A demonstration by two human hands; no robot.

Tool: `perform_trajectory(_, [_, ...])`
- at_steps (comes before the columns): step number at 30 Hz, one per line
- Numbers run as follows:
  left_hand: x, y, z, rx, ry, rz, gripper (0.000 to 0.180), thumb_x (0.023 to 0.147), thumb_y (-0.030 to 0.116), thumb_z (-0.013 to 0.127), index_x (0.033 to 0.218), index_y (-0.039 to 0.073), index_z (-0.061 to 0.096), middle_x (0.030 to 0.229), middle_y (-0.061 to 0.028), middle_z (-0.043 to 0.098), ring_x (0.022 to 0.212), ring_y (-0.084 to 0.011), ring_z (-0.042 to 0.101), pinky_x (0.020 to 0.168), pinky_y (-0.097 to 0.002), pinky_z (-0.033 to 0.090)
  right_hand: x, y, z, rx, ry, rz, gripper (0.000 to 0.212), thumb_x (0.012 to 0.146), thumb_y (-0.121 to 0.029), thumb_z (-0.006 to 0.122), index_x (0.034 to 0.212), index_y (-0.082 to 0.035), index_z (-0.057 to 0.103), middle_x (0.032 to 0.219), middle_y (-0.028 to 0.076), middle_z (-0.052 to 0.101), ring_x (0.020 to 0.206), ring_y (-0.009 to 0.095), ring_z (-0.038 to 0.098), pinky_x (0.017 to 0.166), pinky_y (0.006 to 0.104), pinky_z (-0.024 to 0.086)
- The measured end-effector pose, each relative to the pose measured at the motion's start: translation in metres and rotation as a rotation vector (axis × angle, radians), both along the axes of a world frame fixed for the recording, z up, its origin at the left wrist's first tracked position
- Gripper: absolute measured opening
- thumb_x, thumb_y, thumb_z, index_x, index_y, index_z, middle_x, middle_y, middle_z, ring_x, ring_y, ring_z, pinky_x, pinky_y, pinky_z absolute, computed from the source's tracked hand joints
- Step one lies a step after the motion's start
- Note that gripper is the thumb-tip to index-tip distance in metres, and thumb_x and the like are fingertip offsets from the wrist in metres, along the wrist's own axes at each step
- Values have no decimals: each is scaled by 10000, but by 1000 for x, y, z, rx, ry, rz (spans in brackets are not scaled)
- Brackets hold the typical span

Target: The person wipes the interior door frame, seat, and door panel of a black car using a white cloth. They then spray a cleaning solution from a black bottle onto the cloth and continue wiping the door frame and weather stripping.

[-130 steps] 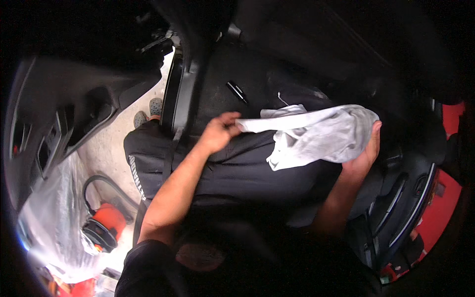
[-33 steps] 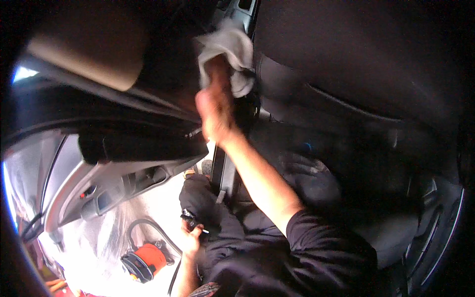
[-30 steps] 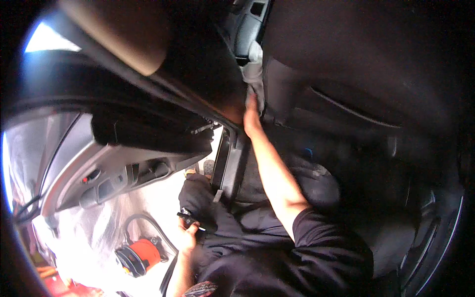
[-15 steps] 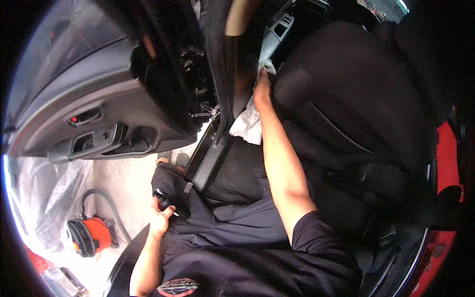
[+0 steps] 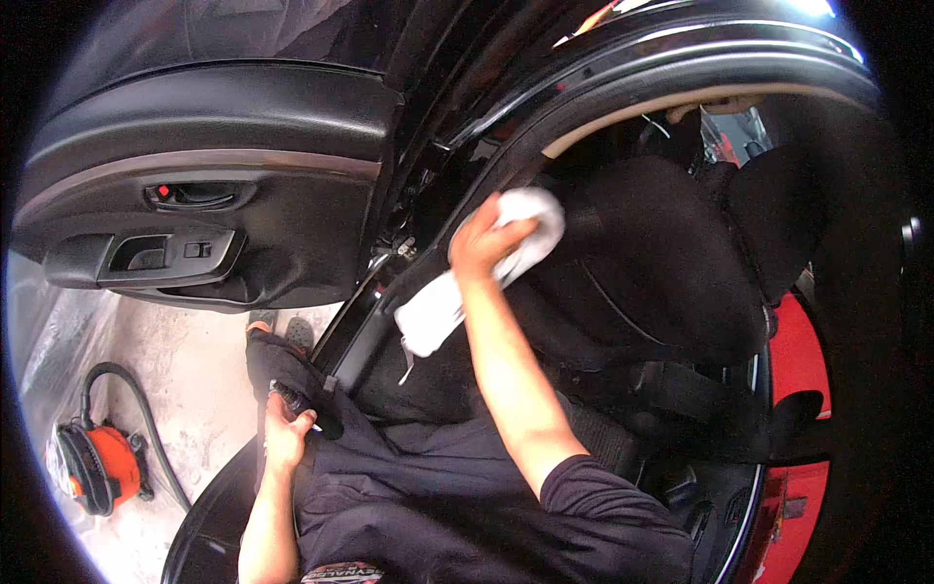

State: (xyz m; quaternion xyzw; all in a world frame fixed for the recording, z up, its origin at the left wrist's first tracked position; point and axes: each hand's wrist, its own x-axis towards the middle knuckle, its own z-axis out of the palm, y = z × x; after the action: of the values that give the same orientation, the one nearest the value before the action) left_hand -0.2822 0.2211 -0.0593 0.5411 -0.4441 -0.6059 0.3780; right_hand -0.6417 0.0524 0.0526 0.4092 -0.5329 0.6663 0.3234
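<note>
My right hand [image 5: 484, 241] is raised and grips a white cloth [image 5: 474, 272], pressed against the dark door pillar [image 5: 440, 209] beside the black car seat [image 5: 650, 263]. Part of the cloth hangs down below the hand. My left hand [image 5: 285, 434] is low by my thigh, closed around a small dark object [image 5: 292, 397] that I cannot identify. I wear dark trousers and a dark shirt.
An open black car door [image 5: 209, 200] with handle and switch panel fills the upper left. An orange vacuum cleaner [image 5: 89, 467] with a black hose stands on the wet concrete floor at lower left. Red car bodywork [image 5: 800, 399] shows at the right.
The view has swung back and down. My right hand with the cloth has moved from high up by the roof down the pillar to beside the seat. My left hand stays at my thigh.
</note>
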Motion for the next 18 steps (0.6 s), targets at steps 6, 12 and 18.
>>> perform_trajectory(6, [24, -2, -4, 30, -230, -73, 341, 722, 75, 707, 1023, -2, 567, 817, -21, 563, 749, -147, 518, 682, -284, 436, 26, 35, 82, 175, 518, 48, 218, 771, -127, 816, 944, -43, 715, 857, 129, 622, 858, 338, 584, 825, 469, 428])
perform_trajectory(12, [17, -9, -19, 12, -140, -43, 307, 729, 104, 717, 980, 7, 569, 773, 1, 503, 701, -134, 462, 652, -292, 410, -20, 32, 113, 122, 712, -229, 105, 800, -189, 748, 788, -134, 660, 1230, 209, 426, 1109, 380, 422, 935, 566, 319])
perform_trajectory(18, [48, -9, -40, -31, -279, -30, 323, 725, 89, 710, 975, -13, 532, 886, -77, 570, 795, -207, 521, 750, -342, 439, 16, 55, 156, 642, 580, -225, 141, 845, -183, 667, 904, -55, 661, 914, 145, 640, 887, 294, 632, 809, 365, 503])
